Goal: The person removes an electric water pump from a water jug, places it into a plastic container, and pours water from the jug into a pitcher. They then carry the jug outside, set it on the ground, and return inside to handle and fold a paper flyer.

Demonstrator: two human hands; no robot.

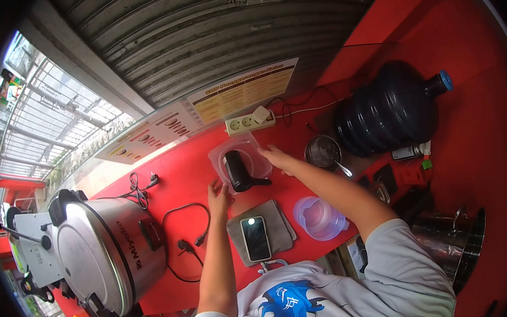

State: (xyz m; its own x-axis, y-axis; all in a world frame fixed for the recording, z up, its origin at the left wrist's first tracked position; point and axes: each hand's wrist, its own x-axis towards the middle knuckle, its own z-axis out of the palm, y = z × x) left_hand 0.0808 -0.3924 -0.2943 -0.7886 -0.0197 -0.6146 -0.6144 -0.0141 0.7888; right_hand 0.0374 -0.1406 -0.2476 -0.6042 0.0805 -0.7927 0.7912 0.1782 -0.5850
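Note:
A clear plastic container (260, 167) sits on the red table in front of me. Inside it lies a black cylindrical object with a side handle (238, 170), whose exact kind I cannot make out. My left hand (218, 198) grips the container's near left edge with bent fingers. At the right rim, my right hand (275, 158) has its thumb and fingers closed on the container wall. Just below, a phone (255, 239) rests on a folded grey cloth (279, 222). A translucent plastic jug (320, 217) stands to the right of the cloth.
A large silver rice cooker (103, 251) occupies the left side, near a loose black cable (184, 245). Behind the container lies a power strip (242, 123). To the right are a dark water gallon (386, 109), a metal bowl with a spoon (323, 151) and a steel pot (444, 239).

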